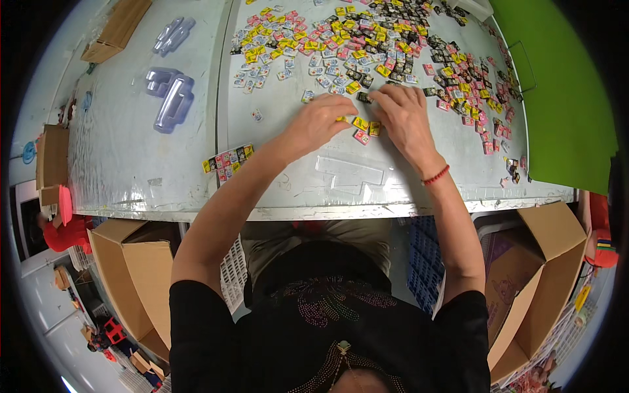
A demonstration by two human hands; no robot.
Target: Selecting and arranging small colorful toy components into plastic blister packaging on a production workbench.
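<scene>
My left hand (322, 121) reaches over the table with its fingers bent around a small yellow packet (341, 119). Opposite it, my right hand (404, 118) has curled fingers, their tips at a small black packet (364, 97). Two yellow packets (360, 123) and a pink packet (361, 136) lie between the hands. Just nearer to me is a transparent plastic tray (349, 171), hard to see on the pale surface. By my left forearm, a block of yellow, pink and black packets (229, 159) sits in tidy rows.
Many loose packets (367, 42) spread over the far table (275, 134). Clear molded trays (173, 105) lie to the left. Open cardboard boxes (131, 268) (537, 275) flank me below the table edge. A green panel (557, 98) borders the right side. People in red are at both edges.
</scene>
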